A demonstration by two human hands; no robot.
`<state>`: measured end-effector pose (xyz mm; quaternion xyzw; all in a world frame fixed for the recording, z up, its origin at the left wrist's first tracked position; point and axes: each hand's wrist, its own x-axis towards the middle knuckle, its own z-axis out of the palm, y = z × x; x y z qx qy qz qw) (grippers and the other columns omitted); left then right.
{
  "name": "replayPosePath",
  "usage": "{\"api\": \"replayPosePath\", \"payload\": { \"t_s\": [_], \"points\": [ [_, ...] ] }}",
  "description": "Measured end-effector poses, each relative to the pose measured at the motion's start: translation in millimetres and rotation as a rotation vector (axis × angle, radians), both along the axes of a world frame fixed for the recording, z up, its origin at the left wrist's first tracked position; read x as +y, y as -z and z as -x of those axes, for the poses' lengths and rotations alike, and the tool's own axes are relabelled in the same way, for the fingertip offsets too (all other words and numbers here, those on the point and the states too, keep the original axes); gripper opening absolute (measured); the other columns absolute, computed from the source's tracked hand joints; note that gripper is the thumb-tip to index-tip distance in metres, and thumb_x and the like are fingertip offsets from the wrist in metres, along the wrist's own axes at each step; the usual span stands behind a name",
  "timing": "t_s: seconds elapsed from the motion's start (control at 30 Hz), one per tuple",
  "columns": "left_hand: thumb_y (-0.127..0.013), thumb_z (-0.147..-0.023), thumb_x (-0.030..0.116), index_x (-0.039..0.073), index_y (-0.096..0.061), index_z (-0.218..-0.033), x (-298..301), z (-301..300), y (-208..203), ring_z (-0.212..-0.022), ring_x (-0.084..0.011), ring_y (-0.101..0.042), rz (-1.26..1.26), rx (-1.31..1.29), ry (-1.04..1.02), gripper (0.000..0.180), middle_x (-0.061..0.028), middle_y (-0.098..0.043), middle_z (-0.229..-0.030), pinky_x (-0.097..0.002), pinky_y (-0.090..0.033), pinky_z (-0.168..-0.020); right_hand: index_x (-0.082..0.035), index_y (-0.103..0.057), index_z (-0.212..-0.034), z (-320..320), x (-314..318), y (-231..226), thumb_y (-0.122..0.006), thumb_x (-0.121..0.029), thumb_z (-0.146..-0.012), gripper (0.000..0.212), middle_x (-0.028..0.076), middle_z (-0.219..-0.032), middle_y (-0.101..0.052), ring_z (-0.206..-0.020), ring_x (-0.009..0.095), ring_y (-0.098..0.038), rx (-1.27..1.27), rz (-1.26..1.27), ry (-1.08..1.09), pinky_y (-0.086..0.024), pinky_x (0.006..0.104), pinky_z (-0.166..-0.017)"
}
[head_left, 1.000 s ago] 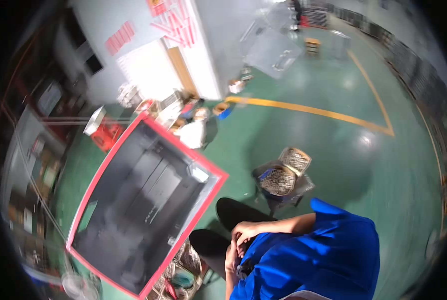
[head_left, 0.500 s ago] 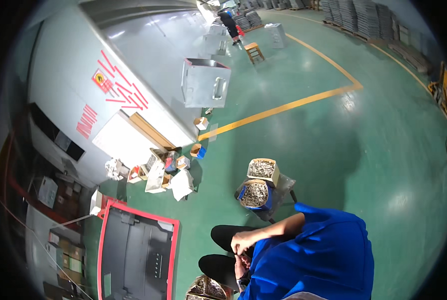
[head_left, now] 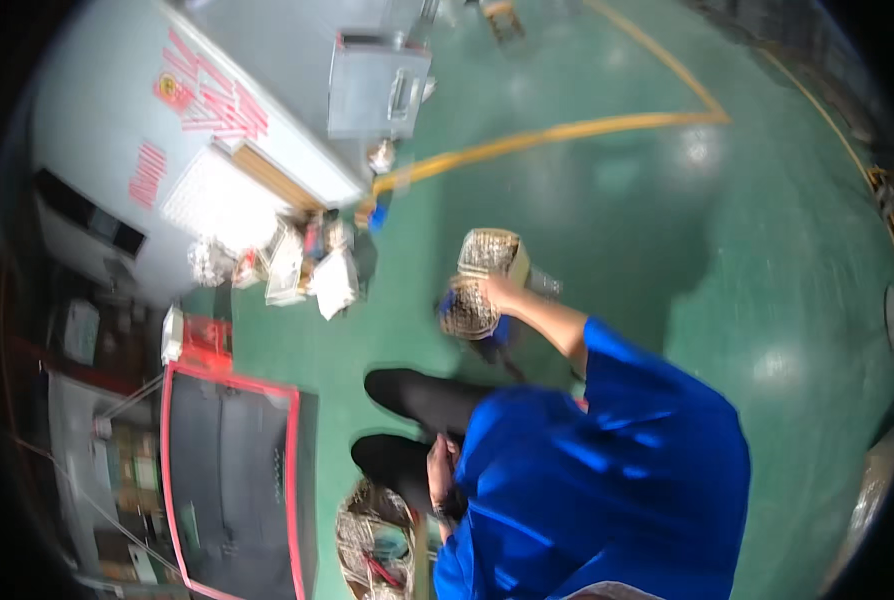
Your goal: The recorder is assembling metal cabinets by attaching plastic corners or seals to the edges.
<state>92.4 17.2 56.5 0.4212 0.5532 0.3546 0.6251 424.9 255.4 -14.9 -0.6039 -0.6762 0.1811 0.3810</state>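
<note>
My right hand (head_left: 499, 291) reaches over two boxes of small metal parts, at the edge between them. Blur and the angle hide its fingertips. The farther box is cream (head_left: 520, 263); the nearer one has blue sides (head_left: 503, 328), and its metal parts (head_left: 467, 316) look like short pieces. By my knees, my left hand (head_left: 439, 467) is closed, thumb and fingers together. Whatever it may hold is too small and blurred to name. Below it stands a divided container (head_left: 343, 545) with metal parts and a red-handled tool (head_left: 383, 571).
A dark panel with a red frame (head_left: 295, 450) lies at the left. Cartons and a white bag (head_left: 334, 284) sit by the wall. Farther off are a grey metal box (head_left: 372, 95), a wooden stool (head_left: 502, 20) and a yellow floor line (head_left: 557, 133).
My right hand has left my left hand and stretched out to the boxes of metal parts. The left hand stays near my knees. The whole view has shifted, with blur.
</note>
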Motion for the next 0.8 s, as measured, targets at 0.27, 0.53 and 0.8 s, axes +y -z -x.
{"api": "replayPosePath", "payload": {
  "t_s": [0.27,0.53,0.8],
  "points": [
    [-0.042,-0.096,0.032,0.009,-0.053,-0.071,-23,3,1,-0.051,-0.0051,-0.034,0.168,-0.023,-0.117,0.036,0.0036,-0.044,-0.060,-0.0202,-0.027,-0.048,-0.001,-0.067,-0.082,-13,27,12,-0.058,-0.003,-0.077,0.011,0.010,-0.071,-0.066,-0.059,0.016,-0.065,0.665,0.291,0.001,-0.052,0.0257,-0.054],
    [-0.038,-0.097,0.035,0.012,-0.046,-0.071,-6,29,20,-0.047,-0.0057,-0.031,0.324,-0.292,-0.268,0.036,0.0035,-0.035,-0.056,-0.0203,-0.024,-0.043,-0.002,-0.060,-0.097,26,22,-16,-0.065,-0.014,-0.074,0.027,0.017,-0.095,-0.060,-0.095,0.031,-0.057,-0.302,0.232,-0.127,-0.047,0.0401,-0.080],
    [-0.035,-0.097,0.034,0.012,-0.043,-0.066,23,47,22,-0.044,-0.0066,-0.029,0.416,-0.582,-0.305,0.039,0.0040,-0.032,-0.053,-0.0227,-0.021,-0.041,0.001,-0.047,-0.107,82,18,-21,-0.062,-0.021,-0.072,0.043,0.021,-0.108,-0.045,-0.103,0.037,-0.045,-0.605,0.051,-0.098,-0.046,0.0459,-0.073]
  ]
}}
